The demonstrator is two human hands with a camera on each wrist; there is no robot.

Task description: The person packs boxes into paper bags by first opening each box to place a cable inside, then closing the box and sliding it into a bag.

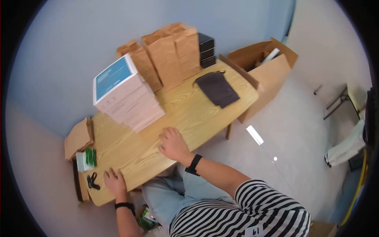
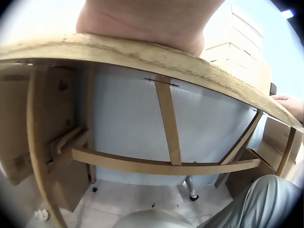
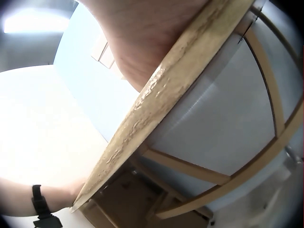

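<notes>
Both hands rest on the wooden table (image 1: pixel 185 118). In the head view the left hand (image 1: pixel 115 182) lies near the left front corner, fingers extended, beside a black cable (image 1: pixel 93 181). The right hand (image 1: pixel 173 145) lies palm down by the front edge, fingers relaxed, in front of a stack of white boxes (image 1: pixel 136 106) whose top one has a blue lid. Neither holds anything. Each wrist view shows the heel of a hand, the left (image 2: pixel 147 23) and the right (image 3: pixel 142 38), against the table edge; the fingers are hidden there.
Brown paper bags (image 1: pixel 171 55) and black boxes (image 1: pixel 207 49) stand at the back. A dark cloth pouch (image 1: pixel 218 89) lies to the right. An open carton (image 1: pixel 268 75) stands past the right end. Green packets (image 1: pixel 90 157) and folded brown paper (image 1: pixel 80 136) lie at the left end.
</notes>
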